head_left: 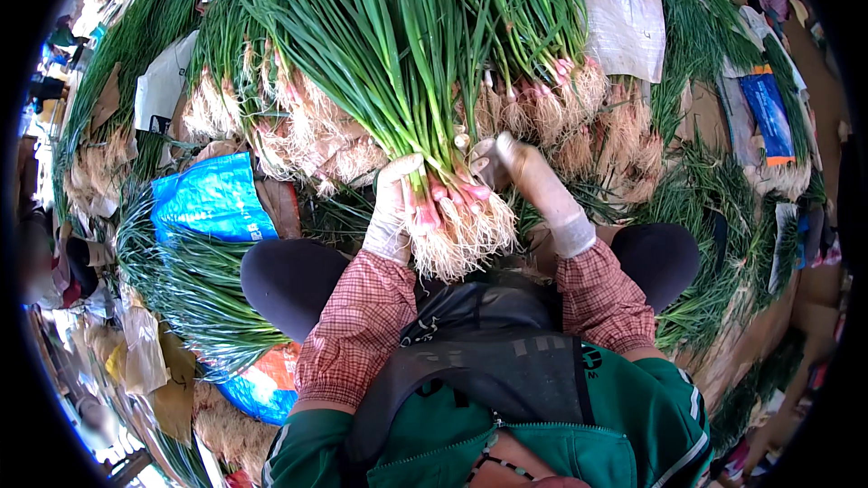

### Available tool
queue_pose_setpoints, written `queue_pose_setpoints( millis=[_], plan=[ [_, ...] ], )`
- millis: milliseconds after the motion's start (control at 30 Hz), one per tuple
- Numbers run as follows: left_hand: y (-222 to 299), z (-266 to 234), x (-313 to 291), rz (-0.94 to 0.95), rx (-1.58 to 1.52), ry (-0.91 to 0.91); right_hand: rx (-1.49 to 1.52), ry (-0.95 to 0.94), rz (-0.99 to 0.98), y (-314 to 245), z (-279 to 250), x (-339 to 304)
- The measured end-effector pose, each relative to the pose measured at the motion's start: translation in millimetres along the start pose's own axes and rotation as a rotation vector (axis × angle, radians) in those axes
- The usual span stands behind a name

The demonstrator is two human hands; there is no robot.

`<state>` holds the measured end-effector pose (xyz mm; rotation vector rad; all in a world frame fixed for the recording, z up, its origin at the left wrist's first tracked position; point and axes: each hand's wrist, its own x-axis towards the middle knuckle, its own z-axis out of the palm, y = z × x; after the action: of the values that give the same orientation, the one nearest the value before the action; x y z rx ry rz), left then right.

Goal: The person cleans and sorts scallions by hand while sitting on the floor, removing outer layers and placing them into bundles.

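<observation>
A thick bunch of green garlic (429, 99) is upright between my hands, its long leaves fanning away from me. Its pink stem bases and tangled pale roots (461, 239) hang toward my lap. My left hand (391, 206), in a pale glove, is closed around the left side of the stems, thumb across the front. From the right, my right hand (515, 164), also gloved, presses its curled fingers against the stems just above the pink bases. A small whitish bulb (462, 140) shows by its fingertips. The bunch hides part of both hands' fingers.
More rooted bunches (570, 95) lie in a row beyond my hands, partly under a whitish sheet (619, 14). A blue plastic bag (212, 197) and a heap of green leaves (194, 285) are at my left. Loose greens (714, 235) spread at my right. My bent knees flank the bunch.
</observation>
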<state>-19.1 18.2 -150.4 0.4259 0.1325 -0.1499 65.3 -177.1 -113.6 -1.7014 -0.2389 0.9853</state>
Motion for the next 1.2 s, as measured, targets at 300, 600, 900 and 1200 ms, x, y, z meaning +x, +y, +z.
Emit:
queue_pose_setpoints(
  millis=[300, 600, 900, 1200],
  plan=[
    [1.1, -12.1, 2.1, -0.16, 0.134, 0.175, 0.395, 0.371, -0.097, 2.2, 28.6, 54.0],
    [-2.2, -29.5, 4.8, -0.203, 0.099, 0.141, 0.454, 0.325, -0.137, 13.1, 29.9, 61.6],
    [-4.0, -27.0, 7.2, -0.197, 0.055, 0.06, 0.554, 0.294, -0.097, 5.2, 31.7, 55.4],
    [-0.5, -13.3, 1.2, -0.093, -0.022, -0.138, 1.741, -0.177, -0.028, 54.0, 21.8, 65.4]
  ],
)
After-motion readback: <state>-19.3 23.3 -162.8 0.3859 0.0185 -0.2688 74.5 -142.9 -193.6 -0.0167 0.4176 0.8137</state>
